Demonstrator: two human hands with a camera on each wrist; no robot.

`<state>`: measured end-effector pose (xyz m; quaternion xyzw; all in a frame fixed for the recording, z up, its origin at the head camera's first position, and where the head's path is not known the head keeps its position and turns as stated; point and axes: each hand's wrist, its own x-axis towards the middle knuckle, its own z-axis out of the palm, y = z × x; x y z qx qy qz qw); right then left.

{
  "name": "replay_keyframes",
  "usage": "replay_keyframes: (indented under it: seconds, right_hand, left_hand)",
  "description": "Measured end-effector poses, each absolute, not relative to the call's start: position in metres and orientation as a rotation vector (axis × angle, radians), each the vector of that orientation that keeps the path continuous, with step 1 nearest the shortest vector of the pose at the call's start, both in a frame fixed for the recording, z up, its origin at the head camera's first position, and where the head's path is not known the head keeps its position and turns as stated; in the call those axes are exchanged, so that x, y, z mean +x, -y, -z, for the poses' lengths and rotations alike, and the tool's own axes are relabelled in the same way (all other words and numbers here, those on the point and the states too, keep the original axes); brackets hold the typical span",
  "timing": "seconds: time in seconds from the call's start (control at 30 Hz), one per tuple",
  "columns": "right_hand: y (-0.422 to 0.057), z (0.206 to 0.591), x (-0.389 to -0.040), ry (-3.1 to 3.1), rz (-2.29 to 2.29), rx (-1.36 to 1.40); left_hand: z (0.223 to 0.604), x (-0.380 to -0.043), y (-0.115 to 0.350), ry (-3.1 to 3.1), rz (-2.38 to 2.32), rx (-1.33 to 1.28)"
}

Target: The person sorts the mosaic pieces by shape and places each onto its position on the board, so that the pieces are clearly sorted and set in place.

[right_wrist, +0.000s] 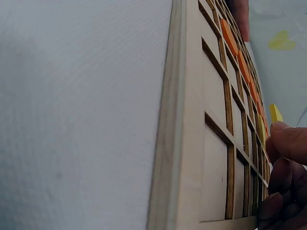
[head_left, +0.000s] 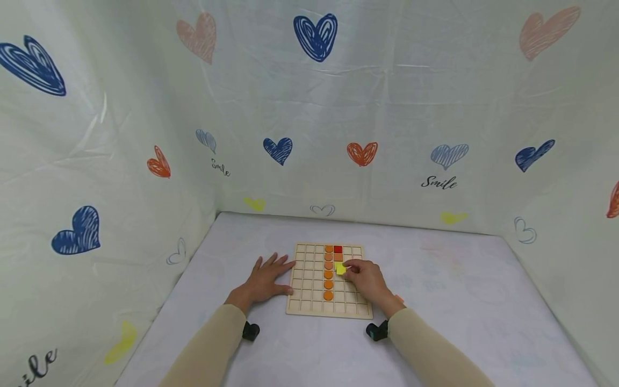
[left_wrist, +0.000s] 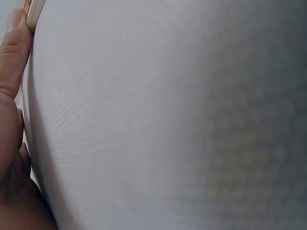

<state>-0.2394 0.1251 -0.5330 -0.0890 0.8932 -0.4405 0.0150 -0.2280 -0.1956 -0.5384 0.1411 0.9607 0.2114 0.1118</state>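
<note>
A wooden grid board (head_left: pixel 310 310) lies flat on the table. One of its columns holds several orange round pieces (head_left: pixel 328 285); beside them are a red square tile (head_left: pixel 338 249) and an orange square tile (head_left: pixel 338 257). My right hand (head_left: pixel 368 280) pinches a yellow tile (right_wrist: pixel 275 113) between thumb and fingers, just over the board. Another yellow tile (right_wrist: pixel 261 129) sits in the grid close below it. At the board's left edge, my left hand (head_left: pixel 263 280) rests with spread fingers, and its thumb (left_wrist: pixel 14 52) touches the board's side.
A white cloth covers the table (head_left: pixel 450 279). White curtain walls (head_left: pixel 401 107) with printed hearts stand behind and at the sides. Partly hidden by the right wrist is a small orange thing (head_left: pixel 398 299). Black wrist cameras (head_left: pixel 250 331) sit under both wrists.
</note>
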Motion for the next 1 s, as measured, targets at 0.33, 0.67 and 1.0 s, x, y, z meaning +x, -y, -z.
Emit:
replay_keyframes:
  seconds: [0.33, 0.67, 1.0]
  right_hand:
    - [-0.1219, 0.5356, -0.2377, -2.837, 1.245, -0.335]
    - [-0.1209, 0.5313, -0.2379, -2.827, 1.171, -0.344]
    - [-0.1220, 0.5290, -0.2372, -2.807, 1.155, -0.362]
  left_hand:
    - [0.5408, -0.2289, 0.1952, -2.820, -0.625, 0.407]
    - [0.5380, -0.2279, 0.1952, -2.829, -0.617, 0.416]
    - [0.5374, -0.2270, 0.1941, -2.826, -0.620, 0.415]
